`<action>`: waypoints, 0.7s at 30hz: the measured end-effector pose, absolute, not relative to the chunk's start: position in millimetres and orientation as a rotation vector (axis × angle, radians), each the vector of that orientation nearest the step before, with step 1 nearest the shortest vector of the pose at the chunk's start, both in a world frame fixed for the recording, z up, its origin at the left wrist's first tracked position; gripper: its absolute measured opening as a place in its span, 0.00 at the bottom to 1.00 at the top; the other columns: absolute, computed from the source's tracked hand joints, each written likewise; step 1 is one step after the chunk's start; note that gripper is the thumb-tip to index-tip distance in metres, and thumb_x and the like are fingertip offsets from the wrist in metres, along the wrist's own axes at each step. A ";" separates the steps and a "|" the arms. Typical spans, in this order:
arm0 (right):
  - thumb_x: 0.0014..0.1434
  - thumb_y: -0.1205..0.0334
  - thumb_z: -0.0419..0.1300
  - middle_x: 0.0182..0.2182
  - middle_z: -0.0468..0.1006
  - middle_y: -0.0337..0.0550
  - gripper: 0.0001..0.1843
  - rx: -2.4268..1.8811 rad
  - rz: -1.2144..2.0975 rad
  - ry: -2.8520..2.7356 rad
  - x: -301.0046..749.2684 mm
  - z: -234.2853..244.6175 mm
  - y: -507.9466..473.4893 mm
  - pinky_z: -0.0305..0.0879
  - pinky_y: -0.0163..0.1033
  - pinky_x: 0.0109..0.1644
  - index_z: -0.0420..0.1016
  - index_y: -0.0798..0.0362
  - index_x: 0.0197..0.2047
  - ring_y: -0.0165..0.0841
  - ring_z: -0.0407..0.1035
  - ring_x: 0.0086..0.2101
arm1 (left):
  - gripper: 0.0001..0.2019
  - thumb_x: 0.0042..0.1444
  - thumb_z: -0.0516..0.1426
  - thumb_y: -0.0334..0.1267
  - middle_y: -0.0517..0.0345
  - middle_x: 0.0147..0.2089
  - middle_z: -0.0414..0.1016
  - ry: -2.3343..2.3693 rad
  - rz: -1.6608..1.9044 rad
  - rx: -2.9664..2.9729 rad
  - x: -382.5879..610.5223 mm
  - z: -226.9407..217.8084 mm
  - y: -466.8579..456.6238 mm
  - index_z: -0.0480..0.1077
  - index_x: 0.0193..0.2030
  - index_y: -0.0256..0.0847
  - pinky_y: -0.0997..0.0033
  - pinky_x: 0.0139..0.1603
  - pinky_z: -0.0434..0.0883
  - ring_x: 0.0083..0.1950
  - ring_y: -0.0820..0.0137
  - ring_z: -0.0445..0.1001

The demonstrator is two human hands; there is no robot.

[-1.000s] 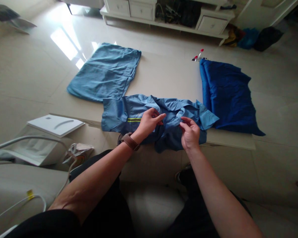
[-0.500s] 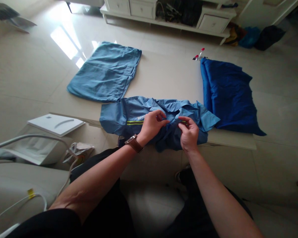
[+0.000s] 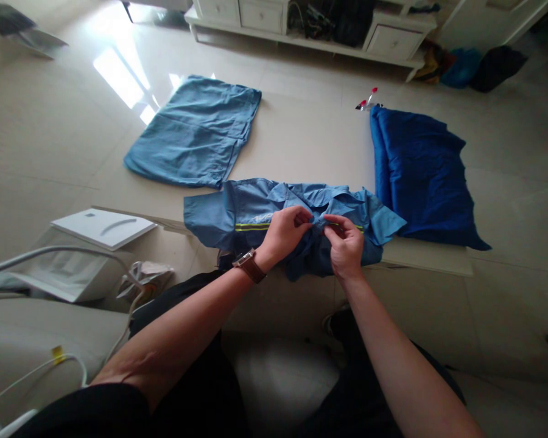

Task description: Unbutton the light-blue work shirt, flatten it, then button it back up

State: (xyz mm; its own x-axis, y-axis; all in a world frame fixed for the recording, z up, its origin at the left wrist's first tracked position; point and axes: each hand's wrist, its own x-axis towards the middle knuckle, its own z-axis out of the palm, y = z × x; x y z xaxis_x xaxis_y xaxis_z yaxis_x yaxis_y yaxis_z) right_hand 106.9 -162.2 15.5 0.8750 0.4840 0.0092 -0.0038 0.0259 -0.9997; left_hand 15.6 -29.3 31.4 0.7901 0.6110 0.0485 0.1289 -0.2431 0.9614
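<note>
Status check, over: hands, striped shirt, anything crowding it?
Left hand, right hand: both pinching striped shirt, mid-front. Shirt rumpled, partly hanging over near edge of table. Dark blue cloth crowds one sleeve; hands unobstructed.

I watch through a single camera worn on the person's head, facing forward and down past the forearms [image 3: 187, 322] to the hands [image 3: 285, 237], which sit near the middle of my view. Closest to me, a black sleeve [image 3: 82, 413] and the legs [image 3: 196, 377] crowd the bottom edge. I look onto the surface [image 3: 315, 143] from above its near side, with both ends in frame. Beyond it, my view crosses the floor [image 3: 516, 304] to a white cabinet [image 3: 260, 17], cut off at the top.
</note>
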 end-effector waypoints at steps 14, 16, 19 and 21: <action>0.53 0.61 0.69 0.32 0.77 0.36 0.16 -1.585 0.342 -0.531 106.5 14.9 -162.2 0.68 0.37 0.38 0.76 0.49 0.46 0.31 0.71 0.31 | 0.09 0.53 0.61 0.23 0.59 0.34 0.81 0.484 0.475 1.860 13.7 35.8 -33.7 0.78 0.35 0.40 0.73 0.40 0.72 0.36 0.71 0.77; 0.54 0.61 0.69 0.32 0.76 0.35 0.17 -1.606 0.332 -0.559 106.3 14.4 -163.1 0.69 0.37 0.39 0.74 0.48 0.47 0.31 0.71 0.32 | 0.10 0.52 0.60 0.22 0.60 0.34 0.80 0.475 0.485 1.873 12.9 36.7 -33.9 0.76 0.37 0.40 0.75 0.40 0.71 0.35 0.72 0.77; 0.55 0.62 0.68 0.34 0.77 0.36 0.16 -1.659 0.293 -0.641 105.5 16.1 -164.9 0.69 0.39 0.42 0.73 0.48 0.47 0.33 0.73 0.35 | 0.14 0.51 0.59 0.20 0.62 0.34 0.78 0.447 0.510 1.865 11.1 37.9 -33.7 0.72 0.41 0.41 0.77 0.39 0.70 0.35 0.74 0.76; 0.57 0.62 0.67 0.36 0.78 0.37 0.14 -1.700 0.254 -0.709 105.1 17.6 -166.1 0.70 0.40 0.44 0.74 0.48 0.47 0.34 0.73 0.36 | 0.16 0.50 0.58 0.19 0.63 0.34 0.78 0.421 0.524 1.851 10.3 38.0 -33.8 0.71 0.41 0.42 0.78 0.39 0.69 0.35 0.74 0.76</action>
